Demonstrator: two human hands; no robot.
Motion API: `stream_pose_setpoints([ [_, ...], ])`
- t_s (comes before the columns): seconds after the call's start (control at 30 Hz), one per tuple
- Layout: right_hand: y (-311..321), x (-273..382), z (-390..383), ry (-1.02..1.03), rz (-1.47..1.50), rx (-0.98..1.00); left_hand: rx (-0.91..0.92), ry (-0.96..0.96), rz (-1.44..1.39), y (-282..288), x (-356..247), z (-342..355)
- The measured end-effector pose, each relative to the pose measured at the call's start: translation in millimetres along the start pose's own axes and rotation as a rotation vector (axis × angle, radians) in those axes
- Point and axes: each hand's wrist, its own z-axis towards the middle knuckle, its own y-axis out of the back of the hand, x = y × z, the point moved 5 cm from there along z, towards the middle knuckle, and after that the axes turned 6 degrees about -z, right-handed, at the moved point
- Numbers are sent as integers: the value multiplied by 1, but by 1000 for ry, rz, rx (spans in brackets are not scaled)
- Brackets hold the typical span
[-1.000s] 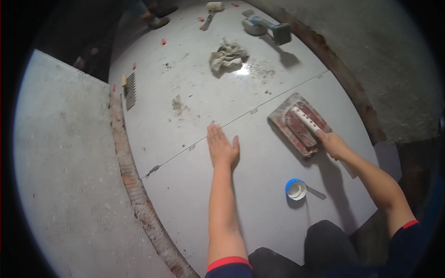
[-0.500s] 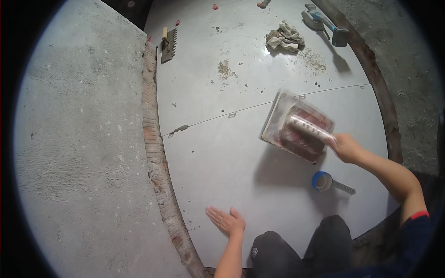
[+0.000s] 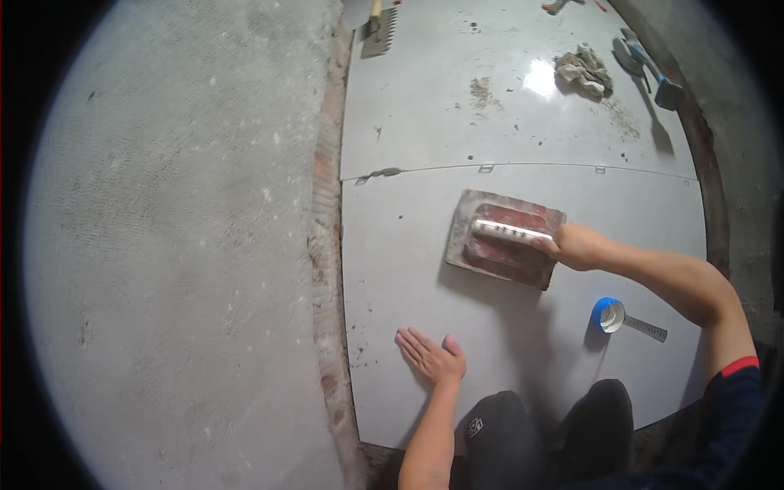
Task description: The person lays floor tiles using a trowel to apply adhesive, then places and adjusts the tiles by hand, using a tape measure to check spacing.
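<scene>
My right hand (image 3: 574, 246) is closed around the end of the shiny grip of a rectangular tiling float (image 3: 498, 263) with a dusty red and grey body. The float is over the near pale tile (image 3: 392, 286), its shadow close beneath it; whether it touches I cannot tell. Fingers spread, my left hand (image 3: 430, 355) lies flat on the same tile, left of my knees. To the right is a blue-rimmed roll of tape (image 3: 608, 315), and a short metal ruler (image 3: 645, 328) extends beside it.
Small clips (image 3: 486, 169) sit along the joint with the far tile. On that tile are a notched trowel (image 3: 380, 33), a crumpled rag (image 3: 585, 72) and mortar crumbs (image 3: 483, 93). A blue-grey power tool (image 3: 653, 69) lies at the right edge. Rough concrete (image 3: 180, 245) borders the left.
The float has levelled out and come lower over the tile, with its shadow nearer. My view has shifted, so the scene sits further right. The left hand remains flat on the tile.
</scene>
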Motion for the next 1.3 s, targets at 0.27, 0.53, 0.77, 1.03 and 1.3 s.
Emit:
stream_pose_setpoints([
  [0.27,5,112,-23,178,3,-38,19,81,-44,-3,20,-4],
  [0.53,19,202,-38,209,106,-74,-76,27,-196,-3,24,-12],
  [0.77,-51,168,-15,-26,261,-241,-97,11,-220,-1,4,-5],
  [1.03,-112,109,-100,-32,304,-380,-209,-58,-167,2,9,-9],
  [1.3,-113,93,-203,35,337,-356,-297,-77,-235,-2,25,-8],
])
